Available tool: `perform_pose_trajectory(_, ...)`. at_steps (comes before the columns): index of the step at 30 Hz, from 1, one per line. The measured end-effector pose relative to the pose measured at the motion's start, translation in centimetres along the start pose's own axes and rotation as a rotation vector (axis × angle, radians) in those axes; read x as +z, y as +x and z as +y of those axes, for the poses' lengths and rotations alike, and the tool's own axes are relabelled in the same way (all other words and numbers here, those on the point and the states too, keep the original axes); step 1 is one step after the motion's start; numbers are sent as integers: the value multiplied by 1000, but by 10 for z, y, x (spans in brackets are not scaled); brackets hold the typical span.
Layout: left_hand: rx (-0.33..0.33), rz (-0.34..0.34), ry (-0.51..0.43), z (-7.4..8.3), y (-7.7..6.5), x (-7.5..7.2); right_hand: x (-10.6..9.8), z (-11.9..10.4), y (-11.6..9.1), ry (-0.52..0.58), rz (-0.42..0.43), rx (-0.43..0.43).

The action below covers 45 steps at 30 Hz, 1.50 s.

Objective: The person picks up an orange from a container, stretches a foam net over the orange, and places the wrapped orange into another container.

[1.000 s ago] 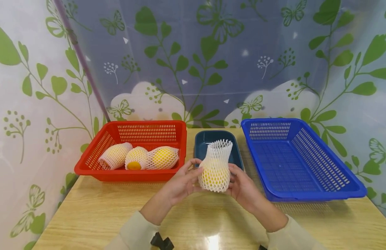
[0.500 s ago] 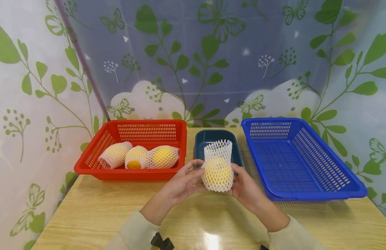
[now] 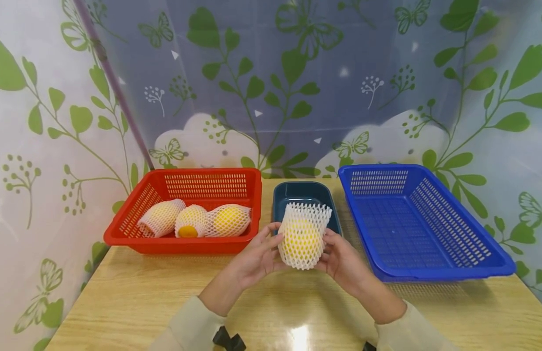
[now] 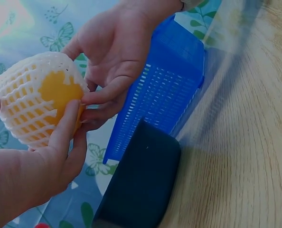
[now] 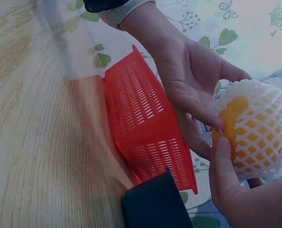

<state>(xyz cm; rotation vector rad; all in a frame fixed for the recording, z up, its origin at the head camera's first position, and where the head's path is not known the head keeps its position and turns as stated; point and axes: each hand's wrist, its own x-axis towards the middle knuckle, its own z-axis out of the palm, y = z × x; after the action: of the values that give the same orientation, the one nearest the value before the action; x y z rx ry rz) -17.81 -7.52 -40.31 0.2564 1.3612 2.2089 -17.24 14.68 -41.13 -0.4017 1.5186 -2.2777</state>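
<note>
Between both hands, above the table, is a yellow-orange fruit (image 3: 302,240) in a white foam net. The net's loose open end stands up at the top, leaning slightly right. My left hand (image 3: 258,256) holds the fruit from the left, thumb on its near side. From the right, my right hand (image 3: 344,263) holds it, with part of its fingers hidden behind the net. Both wrist views show bare orange skin (image 4: 61,91) at the underside, where fingertips of both hands press and meet. The dark teal tray (image 3: 283,192) stands just behind the held fruit, partly covered by it.
A red basket (image 3: 183,242) on the left contains three fruits in foam nets, one (image 3: 189,231) with orange skin uncovered. To the right stands a blue basket (image 3: 446,273). All rest on a wooden table (image 3: 156,292), with a patterned curtain (image 3: 253,97) behind.
The fruit has turned in my hands, so the net's open end looks broader and sits lower. Both hands stay in nearly the same place, and the baskets have not moved.
</note>
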Motion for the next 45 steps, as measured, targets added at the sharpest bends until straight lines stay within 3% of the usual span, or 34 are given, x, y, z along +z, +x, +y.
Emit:
perform_pose_trajectory(13, -12, 12, 1, 1, 1, 1, 0, 0, 0, 2, -1, 11)
perform_pose_trajectory(21, -27, 45, 87, 1, 2, 0, 2, -2, 0, 3, 28, 41)
perform_pose_trajectory(30, 22, -4, 63, 1, 1, -1, -3, -3, 0, 105, -115, -9)
perform_pose_trajectory(36, 2, -11, 66, 0, 2, -2, -5, -2, 1, 123, -151, -14)
perform_pose_trajectory(45, 6, -45, 36, 1, 2, -1, 3, -6, 1, 44, -33, 31)
